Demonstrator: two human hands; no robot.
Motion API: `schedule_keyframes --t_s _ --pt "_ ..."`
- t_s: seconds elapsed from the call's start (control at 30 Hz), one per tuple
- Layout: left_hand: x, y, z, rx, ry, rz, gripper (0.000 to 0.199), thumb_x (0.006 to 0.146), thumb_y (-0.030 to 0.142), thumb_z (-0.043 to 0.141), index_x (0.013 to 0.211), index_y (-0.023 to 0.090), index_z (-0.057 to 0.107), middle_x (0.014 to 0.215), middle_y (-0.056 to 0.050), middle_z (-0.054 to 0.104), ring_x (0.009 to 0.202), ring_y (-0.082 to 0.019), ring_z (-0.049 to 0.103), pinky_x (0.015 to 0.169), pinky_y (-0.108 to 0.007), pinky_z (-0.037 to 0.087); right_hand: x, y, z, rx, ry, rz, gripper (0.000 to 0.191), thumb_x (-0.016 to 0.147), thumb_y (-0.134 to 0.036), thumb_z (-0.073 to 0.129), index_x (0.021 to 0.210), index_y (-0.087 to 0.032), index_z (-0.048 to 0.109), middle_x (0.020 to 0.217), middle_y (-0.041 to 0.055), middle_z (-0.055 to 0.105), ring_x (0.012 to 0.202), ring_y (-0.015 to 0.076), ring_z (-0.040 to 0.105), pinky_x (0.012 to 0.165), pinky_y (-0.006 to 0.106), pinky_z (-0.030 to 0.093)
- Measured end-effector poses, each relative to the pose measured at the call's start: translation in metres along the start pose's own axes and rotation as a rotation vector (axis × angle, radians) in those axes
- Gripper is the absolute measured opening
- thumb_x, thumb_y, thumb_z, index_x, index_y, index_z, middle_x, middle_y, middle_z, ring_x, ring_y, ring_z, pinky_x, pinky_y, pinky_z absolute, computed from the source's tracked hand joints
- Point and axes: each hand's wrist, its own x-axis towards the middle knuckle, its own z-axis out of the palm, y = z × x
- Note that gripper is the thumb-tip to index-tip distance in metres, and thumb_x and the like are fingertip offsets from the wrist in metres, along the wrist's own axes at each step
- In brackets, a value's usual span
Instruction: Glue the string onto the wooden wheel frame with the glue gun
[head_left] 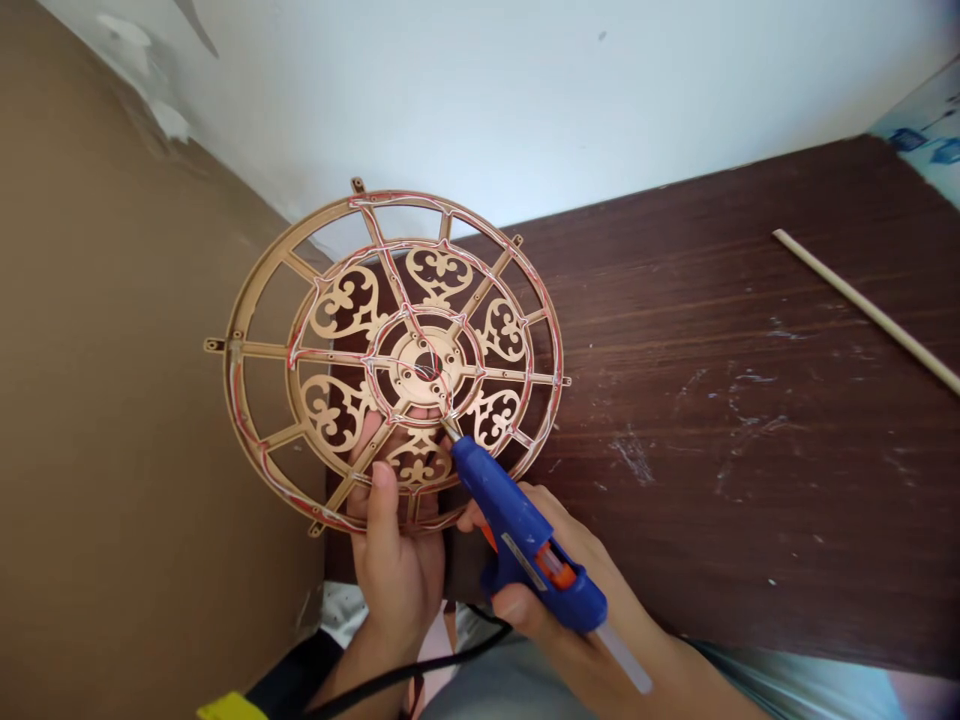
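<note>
A round, gold-coloured openwork frame (279, 350) with scroll ornaments is held up at a tilt above the table. Red and white wires run along its rings and spokes and gather at the hub. My left hand (394, 560) grips its lower edge, thumb in front and fingers behind the openwork. In my right hand (577, 590) is a blue hot glue gun (517, 520), a clear glue stick (624, 655) sticking out of its back end. The gun's metal nozzle meets the inner ring just below the hub; whether it touches cannot be made out.
A dark brown wooden table (675, 420) with whitish smears spreads to the right, a thin wooden stick (862, 305) lying on it. Cardboard (135, 400) stands at left, a white wall (525, 90) behind. A black cord (420, 668) crosses below my hands.
</note>
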Motion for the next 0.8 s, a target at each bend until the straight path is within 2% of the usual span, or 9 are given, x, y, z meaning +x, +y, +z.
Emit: schedule_keyframes --t_s 0.13,0.27,0.37,0.53,0.67,0.8 --pt "0.0004 -0.0004 0.0008 0.022 0.015 0.011 0.034 0.099 0.041 0.077 0.131 0.031 0.079 0.125 -0.006 0.084 0.114 -0.025 0.082 0.097 -0.032 0.067 -0.0012 -0.0002 -0.0007 0.001 0.001 0.005 0.047 0.104 -0.073 0.055 0.127 -0.034 0.067 0.113 0.0018 0.073 0.099 0.0199 0.072 0.091 0.033 0.058" --pt "0.0008 0.0003 0.0016 0.041 0.002 0.005 0.044 0.1 0.044 0.075 0.142 0.033 0.074 0.14 -0.006 0.079 0.123 -0.025 0.078 0.102 -0.033 0.065 -0.0016 -0.0011 -0.0015 -0.004 0.003 -0.007 0.046 0.105 -0.071 0.056 0.127 -0.033 0.067 0.114 0.0023 0.074 0.1 0.0205 0.072 0.091 0.033 0.058" --pt "0.0006 0.0005 0.0016 0.06 0.011 0.003 0.046 0.1 0.046 0.074 0.144 0.034 0.072 0.151 -0.005 0.072 0.135 -0.027 0.071 0.11 -0.035 0.062 -0.0017 -0.001 -0.0014 0.007 0.005 -0.004 0.049 0.104 -0.072 0.056 0.127 -0.031 0.068 0.113 0.0037 0.074 0.099 0.0212 0.072 0.092 0.035 0.059" --pt "0.0004 0.0002 0.0027 0.061 0.028 0.002 0.042 0.1 0.045 0.075 0.14 0.034 0.074 0.154 -0.004 0.069 0.149 -0.027 0.06 0.122 -0.038 0.053 -0.0023 -0.0005 -0.0017 -0.001 -0.015 0.014 0.05 0.105 -0.072 0.055 0.127 -0.029 0.069 0.117 0.0066 0.075 0.104 0.0235 0.073 0.094 0.036 0.059" --pt "0.0003 0.0003 0.0034 0.066 0.021 0.003 0.041 0.1 0.046 0.074 0.14 0.034 0.074 0.155 -0.004 0.069 0.148 -0.027 0.061 0.123 -0.038 0.053 -0.0027 -0.0006 -0.0022 -0.024 -0.015 0.001 0.049 0.106 -0.071 0.054 0.128 -0.03 0.068 0.117 0.0057 0.075 0.105 0.0232 0.073 0.095 0.036 0.059" --pt "-0.0002 0.0006 0.0029 0.03 0.024 -0.004 0.036 0.1 0.043 0.075 0.135 0.034 0.077 0.154 -0.002 0.07 0.148 -0.025 0.061 0.119 -0.033 0.056 -0.0006 -0.0027 -0.0026 -0.023 -0.012 -0.006 0.051 0.104 -0.073 0.055 0.125 -0.029 0.069 0.114 0.0054 0.076 0.101 0.0224 0.073 0.093 0.035 0.06"
